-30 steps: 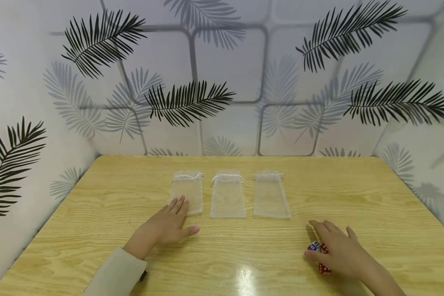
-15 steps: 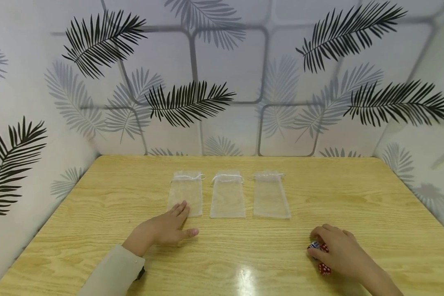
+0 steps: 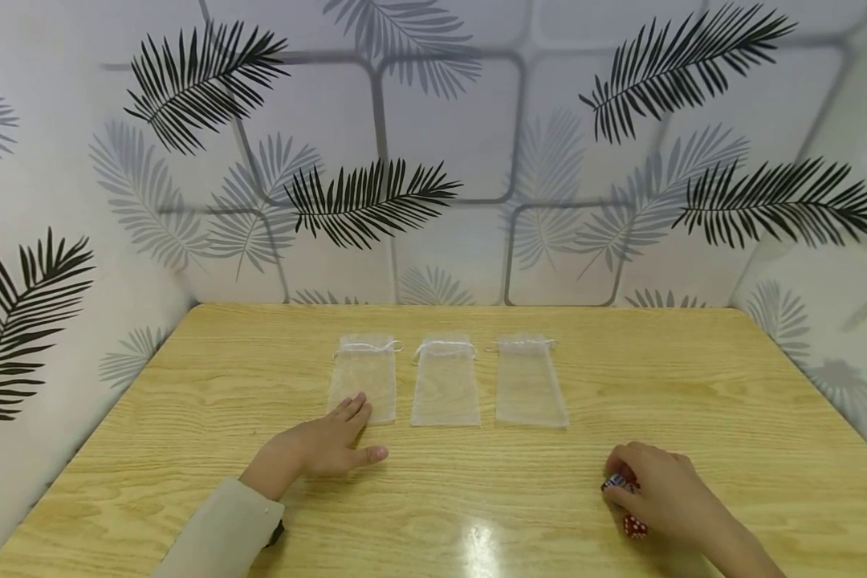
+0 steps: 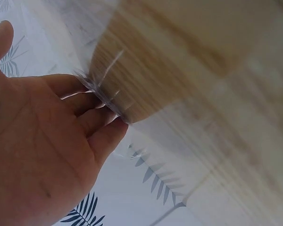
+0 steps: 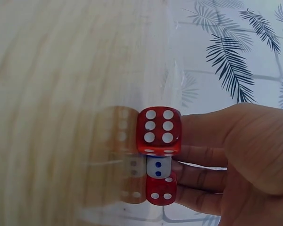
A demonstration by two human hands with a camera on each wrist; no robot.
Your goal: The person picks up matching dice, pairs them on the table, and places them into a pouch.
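My left hand point(image 3: 328, 445) lies flat with spread fingers, its fingertips on the lower end of the left sheer white drawstring pouch point(image 3: 368, 373). In the left wrist view its straight fingers point(image 4: 104, 132) reach the pouch's edge. At the right, my right hand point(image 3: 661, 490) curls over a few dice, thumb and forefinger around a white die with blue dots point(image 3: 612, 482). A red die point(image 3: 634, 527) sits just below the thumb, outside the grip. The right wrist view shows this red die point(image 5: 158, 127) nearest, the white die behind it, and another red die point(image 5: 161, 190) by the fingers.
A middle pouch point(image 3: 445, 389) and a right pouch point(image 3: 529, 385) lie flat in a row beside the left one. The pale wooden table point(image 3: 433, 506) runs back to a leaf-patterned wall point(image 3: 448, 249).
My right hand has drawn its fingers and thumb inward around the white die. My left hand has slid slightly back toward me along the left pouch.
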